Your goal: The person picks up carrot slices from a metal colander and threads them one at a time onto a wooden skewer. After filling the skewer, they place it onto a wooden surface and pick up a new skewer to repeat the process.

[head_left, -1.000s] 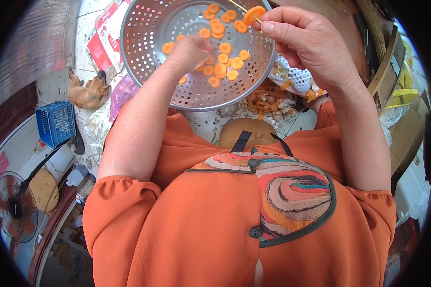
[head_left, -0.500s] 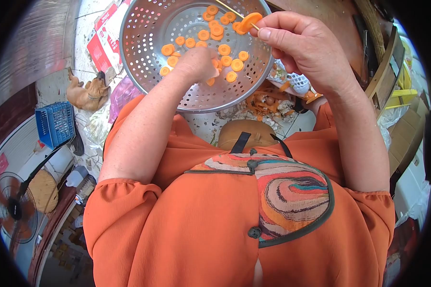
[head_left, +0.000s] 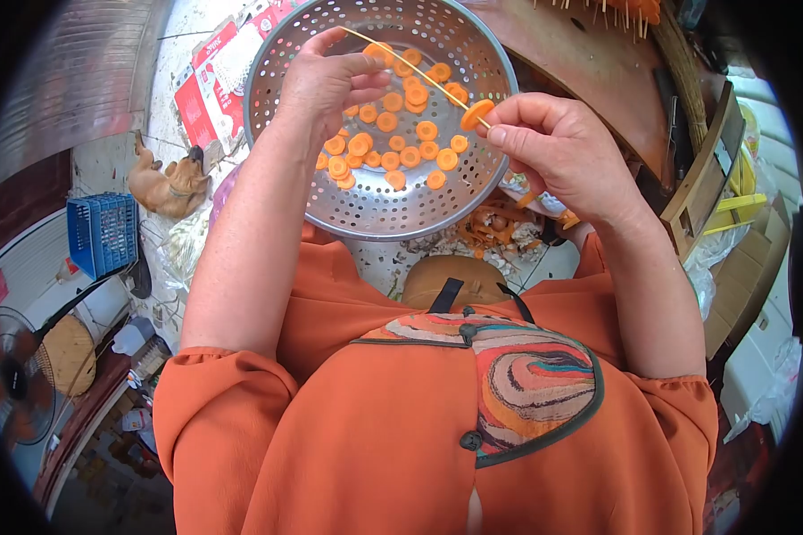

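Note:
My right hand (head_left: pixel 553 147) pinches a thin wooden skewer (head_left: pixel 419 75) beside a carrot slice (head_left: pixel 476 116) threaded on it. The skewer slants up to the left across the steel colander (head_left: pixel 401 225). Near its far tip is my left hand (head_left: pixel 317 89), index finger stretched close to the point. A loose carrot slice (head_left: pixel 379 53) is at my left thumb and overlaps the skewer in this view. Below both hands, many carrot rounds (head_left: pixel 409 157) lie spread over the colander's perforated bottom.
Carrot peelings (head_left: pixel 495 227) lie on the floor below the colander. A brown dog (head_left: pixel 171 183) lies at left, near a blue plastic basket (head_left: pixel 103 234) and a fan (head_left: pixel 13 379). A wooden board (head_left: pixel 589 76) and skewers with orange pieces (head_left: pixel 625 11) are at upper right.
My left hand has risen from among the carrot rounds to the skewer's tip, with a slice at its thumb. The right hand and skewer, like the colander, appear lower in view.

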Demonstrator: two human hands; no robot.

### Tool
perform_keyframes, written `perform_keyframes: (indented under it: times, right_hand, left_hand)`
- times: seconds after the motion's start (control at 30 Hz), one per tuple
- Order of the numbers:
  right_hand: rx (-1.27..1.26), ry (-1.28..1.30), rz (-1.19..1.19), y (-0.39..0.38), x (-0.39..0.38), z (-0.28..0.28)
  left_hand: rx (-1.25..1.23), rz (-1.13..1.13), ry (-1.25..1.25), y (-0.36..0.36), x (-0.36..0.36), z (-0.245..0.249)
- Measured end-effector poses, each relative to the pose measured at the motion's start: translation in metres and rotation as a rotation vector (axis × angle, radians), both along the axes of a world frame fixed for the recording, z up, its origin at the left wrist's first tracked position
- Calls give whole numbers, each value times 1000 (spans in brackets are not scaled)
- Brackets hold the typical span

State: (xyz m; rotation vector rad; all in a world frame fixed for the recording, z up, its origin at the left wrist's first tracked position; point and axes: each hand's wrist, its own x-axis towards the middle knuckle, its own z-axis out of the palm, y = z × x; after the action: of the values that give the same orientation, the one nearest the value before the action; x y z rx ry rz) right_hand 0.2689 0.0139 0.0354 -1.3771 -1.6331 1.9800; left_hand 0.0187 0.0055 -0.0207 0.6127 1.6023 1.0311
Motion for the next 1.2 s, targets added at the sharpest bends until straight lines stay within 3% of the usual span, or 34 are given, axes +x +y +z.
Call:
perform_keyframes:
  times: [0.3,0.53,0.7,0.83,1.2]
  right_hand:
    - [-22,3,36,0,4,7]
    - [-45,29,14,0,3,6]
    - [-59,57,-17,-1,0,8]
    - [-77,68,-10,1,1,6]
    - [-58,28,-24,-3,1,6]
  left_hand:
    - [141,319,-298,11,-25,-2]
    - [166,341,-283,13,-30,0]
    - [159,365,-442,13,-32,2]
    - [168,344,-425,14,-30,3]
    - [304,178,-54,11,-18,0]
